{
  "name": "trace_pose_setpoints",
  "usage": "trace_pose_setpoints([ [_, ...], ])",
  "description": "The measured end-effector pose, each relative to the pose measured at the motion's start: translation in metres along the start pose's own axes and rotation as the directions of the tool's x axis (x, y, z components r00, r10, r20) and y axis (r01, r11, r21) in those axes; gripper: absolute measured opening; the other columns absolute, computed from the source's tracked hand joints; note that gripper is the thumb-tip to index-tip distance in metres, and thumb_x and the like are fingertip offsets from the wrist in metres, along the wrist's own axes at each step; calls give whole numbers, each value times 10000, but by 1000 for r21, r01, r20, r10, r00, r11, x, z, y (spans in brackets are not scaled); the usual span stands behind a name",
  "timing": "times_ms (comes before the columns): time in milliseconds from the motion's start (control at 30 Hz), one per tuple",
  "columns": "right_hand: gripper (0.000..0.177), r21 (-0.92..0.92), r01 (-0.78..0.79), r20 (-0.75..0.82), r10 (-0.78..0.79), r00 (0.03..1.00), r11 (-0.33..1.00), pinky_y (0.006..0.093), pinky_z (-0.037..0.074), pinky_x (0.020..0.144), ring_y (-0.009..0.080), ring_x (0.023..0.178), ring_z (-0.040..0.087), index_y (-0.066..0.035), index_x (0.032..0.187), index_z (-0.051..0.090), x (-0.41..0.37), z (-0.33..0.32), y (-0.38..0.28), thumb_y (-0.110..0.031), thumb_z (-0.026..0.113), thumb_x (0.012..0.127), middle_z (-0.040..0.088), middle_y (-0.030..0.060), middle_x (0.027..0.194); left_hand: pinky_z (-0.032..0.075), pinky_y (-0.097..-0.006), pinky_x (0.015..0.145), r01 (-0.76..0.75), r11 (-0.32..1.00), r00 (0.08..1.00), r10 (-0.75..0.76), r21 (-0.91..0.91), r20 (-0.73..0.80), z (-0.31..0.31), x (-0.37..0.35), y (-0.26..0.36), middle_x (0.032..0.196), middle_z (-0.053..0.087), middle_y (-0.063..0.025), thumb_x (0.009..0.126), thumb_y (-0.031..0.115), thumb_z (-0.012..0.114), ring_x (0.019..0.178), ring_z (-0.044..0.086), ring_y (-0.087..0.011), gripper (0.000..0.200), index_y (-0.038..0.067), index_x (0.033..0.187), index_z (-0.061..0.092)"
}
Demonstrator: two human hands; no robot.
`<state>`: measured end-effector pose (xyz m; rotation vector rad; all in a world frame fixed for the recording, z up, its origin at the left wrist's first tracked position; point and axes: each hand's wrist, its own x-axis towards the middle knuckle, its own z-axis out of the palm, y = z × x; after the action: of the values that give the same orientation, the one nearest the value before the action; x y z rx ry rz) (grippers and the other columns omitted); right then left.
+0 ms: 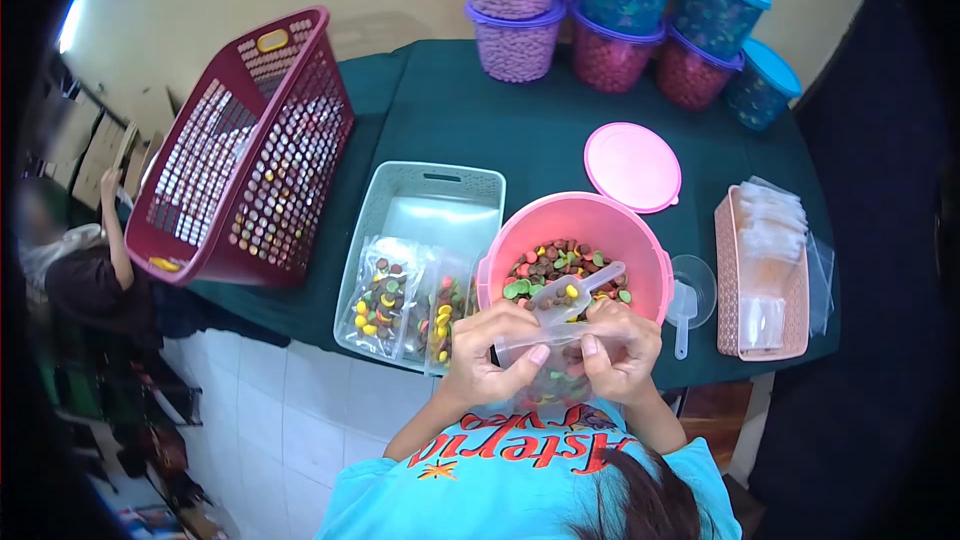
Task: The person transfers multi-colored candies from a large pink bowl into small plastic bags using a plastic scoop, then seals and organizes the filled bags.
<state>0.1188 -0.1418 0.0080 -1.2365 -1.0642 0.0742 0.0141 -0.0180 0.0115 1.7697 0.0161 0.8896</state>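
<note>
Plastic bag in the head view: you hold it in front of your chest, at the near side of the pink bucket, with colored candies visible through its clear film. Your left hand has its fingers closed on one side of the bag's upper edge, the thumb laid along it, and your right hand pinches the other side between thumb and curled fingers. Just beyond your hands, a clear scoop lies tilted over the brown, green, red and yellow candies in the bucket. To your right, a second scoop rests on a clear round dish, and beyond that a peach basket carries clear bags. A pink lid lies on the green-covered table past the bucket. To your left, a pale green basket holds filled packets, with a maroon basket farther left. Lidded tubs stand at the far edge, and another person is at the far left.
</note>
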Motion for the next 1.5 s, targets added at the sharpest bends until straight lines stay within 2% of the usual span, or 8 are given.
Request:
trace_pose_setpoints([
  [133,82,-15,70,98,-68,993,997,263,387,498,164,496,485,-12,678,532,3,3,1,34,539,611,514,64,567,455,-260,559,14,999,997,-11,39,-72,-1,-12,3,695,592,-120,640,43,609,601,577,-179,103,-17,724,601],
  [333,80,163,-63,249,21,968,985,261,391,506,170,506,489,-3,676,544,6,6,2,31,558,605,534,68,589,452,-259,551,40,999,994,-41,-13,-104,-2,-22,9,679,589,-113,639,43,603,591,573,-178,94,-16,713,599],
  [833,101,78,10,237,-28,971,997,273,415,534,176,551,518,3,702,540,-4,10,-4,10,583,611,545,82,627,427,-244,522,-24,1000,997,24,6,-68,2,-14,11,644,593,-98,616,34,655,569,554,-153,103,-7,698,606],
  [933,133,148,-120,182,93,979,982,278,426,561,182,585,534,1,739,507,-7,11,-7,-20,580,630,542,95,661,425,-241,512,-5,999,1000,5,-33,-6,1,-14,7,629,589,-98,625,16,651,562,554,-152,78,-6,686,606],
  [1133,152,59,-129,129,120,984,990,292,430,583,180,607,547,0,767,495,-14,9,-12,-41,588,655,545,101,685,426,-241,496,4,998,995,2,-68,98,-1,-8,1,618,590,-95,635,-1,641,544,551,-149,63,-11,693,619],
  [1233,125,-32,-256,58,258,964,966,300,427,584,183,604,548,-6,761,512,-18,10,-17,-30,603,679,551,95,665,427,-239,491,19,997,990,-10,-69,138,-2,-1,-2,625,595,-90,638,-4,644,542,553,-151,64,-9,700,630],
  [1367,94,-194,-123,94,143,985,973,287,392,553,183,569,534,-21,729,554,-17,5,-18,-35,635,684,563,71,623,452,-261,533,40,998,972,-27,-50,232,-15,-1,-8,670,605,-92,656,0,654,593,580,-171,88,7,743,644],
  [1500,96,-365,-38,200,118,973,930,270,345,522,168,538,517,-46,701,585,-17,-3,-28,-46,663,645,568,38,612,459,-277,564,-164,986,926,144,27,349,-30,-1,-13,677,608,-63,609,8,687,624,586,-186,146,39,748,655],
])
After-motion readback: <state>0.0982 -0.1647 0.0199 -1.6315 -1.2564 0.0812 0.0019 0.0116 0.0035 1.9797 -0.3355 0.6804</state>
